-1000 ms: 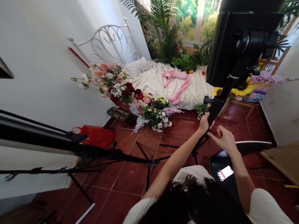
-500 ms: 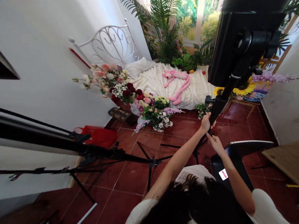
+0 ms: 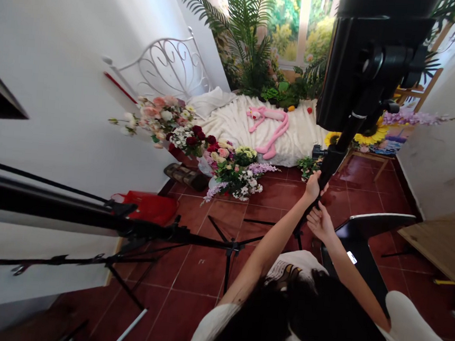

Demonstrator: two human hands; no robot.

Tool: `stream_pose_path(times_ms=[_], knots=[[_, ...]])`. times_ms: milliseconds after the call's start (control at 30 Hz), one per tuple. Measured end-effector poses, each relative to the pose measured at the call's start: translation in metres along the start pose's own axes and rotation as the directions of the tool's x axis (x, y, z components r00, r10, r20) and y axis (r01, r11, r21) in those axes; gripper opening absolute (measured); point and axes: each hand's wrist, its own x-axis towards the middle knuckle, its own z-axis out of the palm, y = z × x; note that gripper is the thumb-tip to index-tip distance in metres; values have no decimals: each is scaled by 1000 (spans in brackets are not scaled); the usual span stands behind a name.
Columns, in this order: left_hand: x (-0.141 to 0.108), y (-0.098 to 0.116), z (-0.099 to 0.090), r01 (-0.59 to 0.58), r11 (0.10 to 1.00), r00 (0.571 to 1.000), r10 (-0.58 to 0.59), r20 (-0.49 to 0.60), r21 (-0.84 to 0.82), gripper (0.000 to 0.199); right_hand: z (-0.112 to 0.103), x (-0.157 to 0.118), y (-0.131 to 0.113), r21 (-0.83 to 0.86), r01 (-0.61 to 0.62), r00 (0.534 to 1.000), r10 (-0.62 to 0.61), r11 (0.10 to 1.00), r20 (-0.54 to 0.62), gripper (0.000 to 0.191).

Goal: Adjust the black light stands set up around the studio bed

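My left hand [image 3: 314, 187] is wrapped round the black light stand [image 3: 337, 153], just under its clamp knob. Below it, my right hand [image 3: 320, 222] is at the stand's lower pole with its fingers curled, the fingertips close to the pole. Whether they pinch something small there cannot be made out. A large black lamp head [image 3: 369, 71] sits on top of the stand, which leans toward the upper right.
A second black stand [image 3: 146, 230] crosses the left side, its legs spread on the red tiles. Flower bouquets [image 3: 231, 171] stand before a bed [image 3: 223, 130] with a pink plush toy [image 3: 272, 116]. A black chair [image 3: 362, 267] is at the right.
My right hand has turned, its fingers now curled beside the pole, and has shifted slightly left and down. My left hand keeps its place on the stand.
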Motion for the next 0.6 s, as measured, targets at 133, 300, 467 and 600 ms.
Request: stream_pose_path(times_ms=[133, 300, 467, 600], knots=[[1, -1, 0, -3, 1000, 1000, 4, -4, 11, 61, -10, -8, -17, -498, 180, 940, -298, 848, -168, 74], [0, 0, 0, 12, 1000, 1000, -12, -14, 0, 60, -1, -18, -36, -946, 50, 880, -462, 321, -110, 64], [-1, 0, 0, 8, 1000, 1000, -8, -8, -5, 58, 17, -15, -51, -967, -254, 900, -365, 2, -237, 54], [-2, 1, 1, 11, 1000, 1000, -11, -15, 0, 60, 28, -12, -62, -933, -315, 926, -272, -174, -262, 46]])
